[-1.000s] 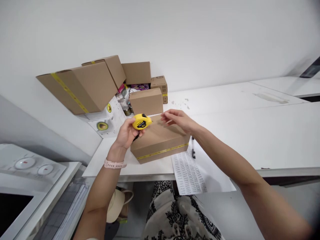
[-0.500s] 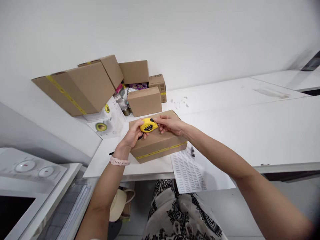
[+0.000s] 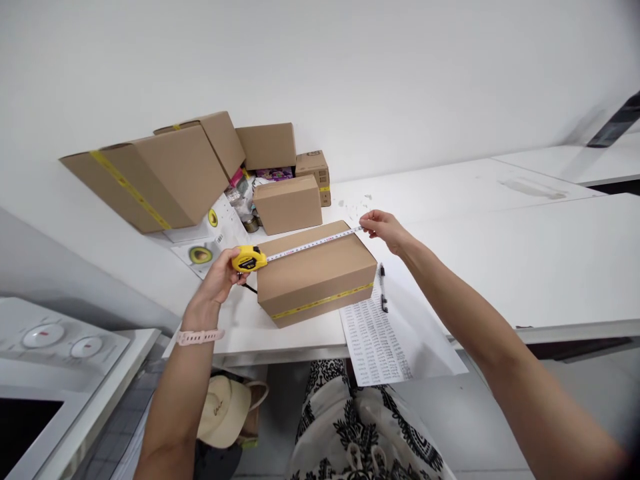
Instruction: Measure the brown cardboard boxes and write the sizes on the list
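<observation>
A cardboard box (image 3: 315, 280) with a yellow tape strip along its front side sits on the white table in front of me. My left hand (image 3: 225, 273), with a pink band at the wrist, is closed around the yellow case of a tape measure (image 3: 249, 259) at the box's left edge. From the case the white blade stretches across the box top. My right hand (image 3: 383, 229) pinches the blade's free end, just past the far right corner of the box. A dark strap hangs from the case below my left fingers.
Right of the box, printed sheets (image 3: 380, 340) overhang the table's front edge, with a black pen (image 3: 383, 288) on them. Further back stand a smaller box (image 3: 289, 203), an open box, and a large tilted box (image 3: 160, 177) on white avocado-print cartons (image 3: 200, 255). A microwave (image 3: 55, 353) is at left.
My hands have moved apart, left hand leftward with the case, right hand rightward and farther back. The blade has come out and now spans the box top.
</observation>
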